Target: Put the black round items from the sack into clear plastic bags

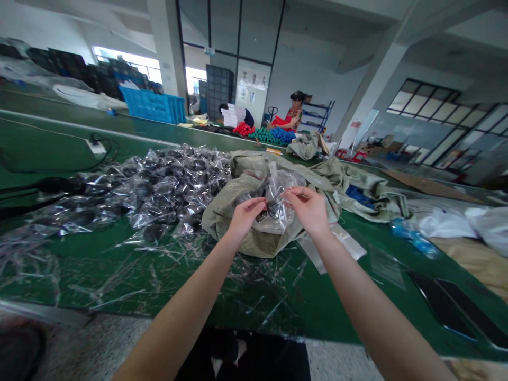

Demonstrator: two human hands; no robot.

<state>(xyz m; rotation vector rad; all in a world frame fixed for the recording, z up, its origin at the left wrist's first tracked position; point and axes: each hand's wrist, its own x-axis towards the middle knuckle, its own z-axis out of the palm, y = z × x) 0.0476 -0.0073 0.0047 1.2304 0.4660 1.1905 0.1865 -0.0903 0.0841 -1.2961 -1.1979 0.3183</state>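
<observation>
Over the woven sack (pixel 234 227) on the green workbench (pixel 87 286), left hand (pixel 246 217) and right hand (pixel 307 209) pinch a clear plastic bag (pixel 275 198) by opposite edges, holding it raised.

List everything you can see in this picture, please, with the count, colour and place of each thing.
clear bag: one, see-through with a dark item inside, between both hands
woven sack: one, pale grey-green, on the table under the hands
bag pile: many, clear with black contents, left of the sack
plastic scraps: many, clear, on the table's near part
work table: one, green, under the sack and pile
power strip: one, white, on the table, far left
crate: one, blue, back left
boxes: one stack, white, at the back
co-worker: one, red top, seated at the back
left grip: one bare hand, pinching the bag
right grip: one bare hand, pinching the bag
</observation>
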